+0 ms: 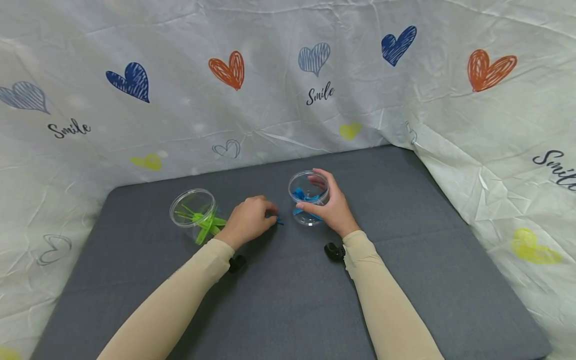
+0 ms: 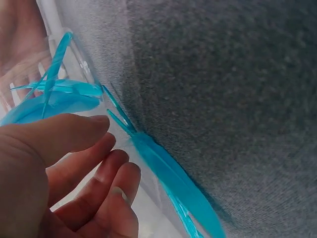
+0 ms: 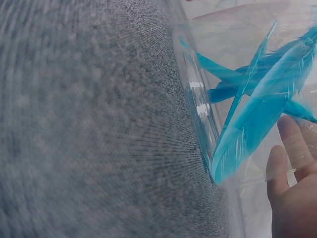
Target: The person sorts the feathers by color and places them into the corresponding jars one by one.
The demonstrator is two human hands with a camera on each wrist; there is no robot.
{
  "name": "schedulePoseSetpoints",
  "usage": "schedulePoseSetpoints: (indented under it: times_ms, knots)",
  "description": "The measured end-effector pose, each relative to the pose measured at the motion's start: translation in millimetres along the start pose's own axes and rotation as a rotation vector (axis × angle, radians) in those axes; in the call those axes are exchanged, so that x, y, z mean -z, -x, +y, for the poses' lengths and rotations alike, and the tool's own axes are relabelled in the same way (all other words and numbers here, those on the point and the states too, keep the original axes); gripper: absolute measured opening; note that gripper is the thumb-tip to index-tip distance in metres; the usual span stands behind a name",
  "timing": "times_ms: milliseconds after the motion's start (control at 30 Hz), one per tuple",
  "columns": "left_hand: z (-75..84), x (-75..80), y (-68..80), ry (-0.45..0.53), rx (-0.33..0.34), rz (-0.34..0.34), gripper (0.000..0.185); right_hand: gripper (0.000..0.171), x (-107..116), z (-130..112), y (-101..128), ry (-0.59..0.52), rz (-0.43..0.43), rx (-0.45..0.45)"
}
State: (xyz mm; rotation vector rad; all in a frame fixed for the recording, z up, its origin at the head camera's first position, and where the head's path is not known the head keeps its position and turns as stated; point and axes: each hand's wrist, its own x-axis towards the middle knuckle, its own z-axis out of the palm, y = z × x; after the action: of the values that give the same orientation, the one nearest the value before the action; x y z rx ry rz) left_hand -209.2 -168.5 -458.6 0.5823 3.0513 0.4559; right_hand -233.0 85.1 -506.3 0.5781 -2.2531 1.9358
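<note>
On the grey cloth-covered counter, the right hand wraps around a clear plastic cup holding blue feathers, thumb on the near wall and fingers curled round the far side, so the cup is firmly grasped. It stands just past the middle of the counter, at about 1 o'clock from the left hand.

The left hand rests at the cup's 8 o'clock, knuckles up, its fingers curled over a loose blue feather lying flat on the cloth; whether they actually pinch it I cannot tell. The feather's tip pokes out toward the cup.

At the left hand's 9 o'clock, just beside it, a second clear cup holds green feathers.

A white sheet printed with hearts hangs behind and to both sides.
</note>
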Motion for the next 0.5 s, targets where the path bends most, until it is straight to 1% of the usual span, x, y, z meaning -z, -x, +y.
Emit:
schedulePoseSetpoints:
  times_ms: [167,500]
  knots:
    - [-0.7,-1.2,-0.5,-0.008,0.022,-0.024,0.018,0.091,-0.1,-1.1,0.1,-0.005,0.000,0.015]
    - [-1.4,-4.2,-1.0,-0.045,0.036,-0.059,0.016,0.094,-0.7,0.5,-2.0,-0.018,0.001,-0.013]
